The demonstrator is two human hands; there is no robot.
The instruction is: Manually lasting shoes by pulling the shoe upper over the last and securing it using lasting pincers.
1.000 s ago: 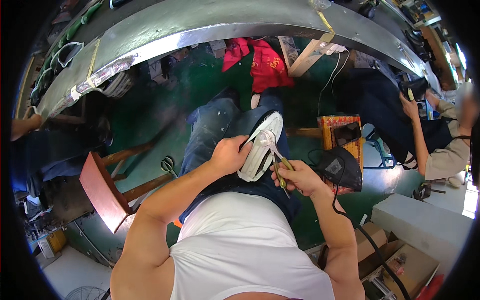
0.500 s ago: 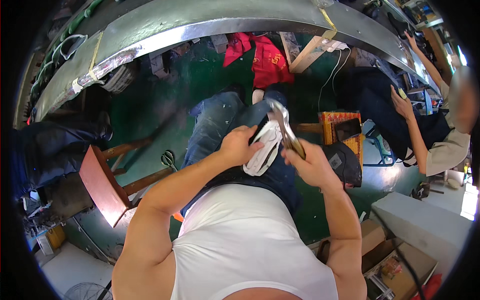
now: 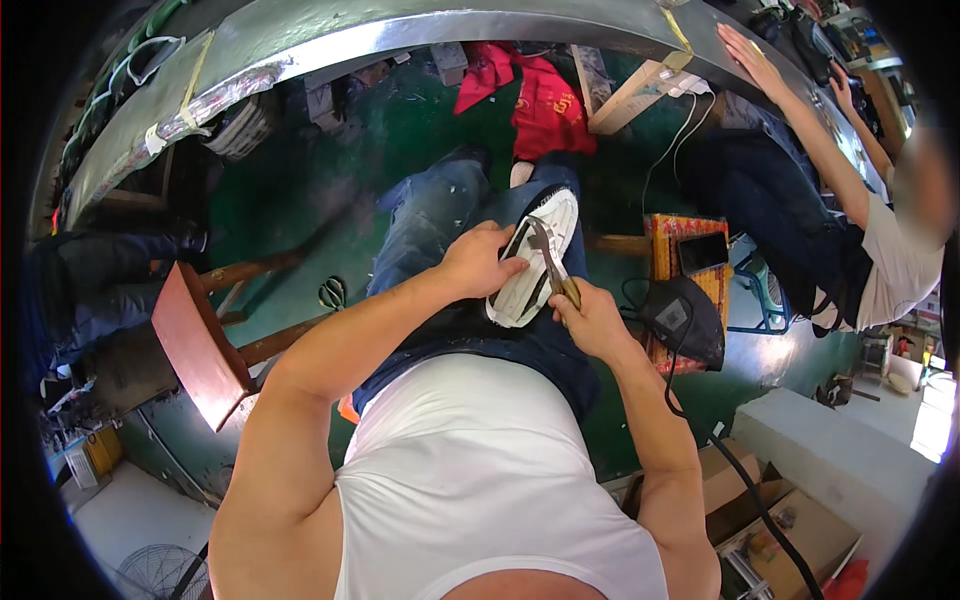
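Observation:
A shoe with a white sole (image 3: pixel 537 262) lies sole-up on my lap, over my blue jeans. My left hand (image 3: pixel 480 262) grips its left edge and holds it steady. My right hand (image 3: pixel 588 318) is closed around the handles of metal pliers (image 3: pixel 551 262), whose jaws rest on the sole near its middle. Both forearms come up from the lower edge across my white sleeveless top.
A brown wooden stool (image 3: pixel 200 345) stands to my left, scissors (image 3: pixel 331 293) on the green floor beside it. A black device (image 3: pixel 686 318) with a cable sits at my right by a yellow crate (image 3: pixel 668 238). Another person (image 3: pixel 880 250) reaches to the curved metal bench (image 3: pixel 420 30). Cardboard boxes (image 3: pixel 770 510) lie lower right.
My right hand has come down slightly, bringing the pliers' jaws onto the sole. The person at right has stretched an arm up to the bench.

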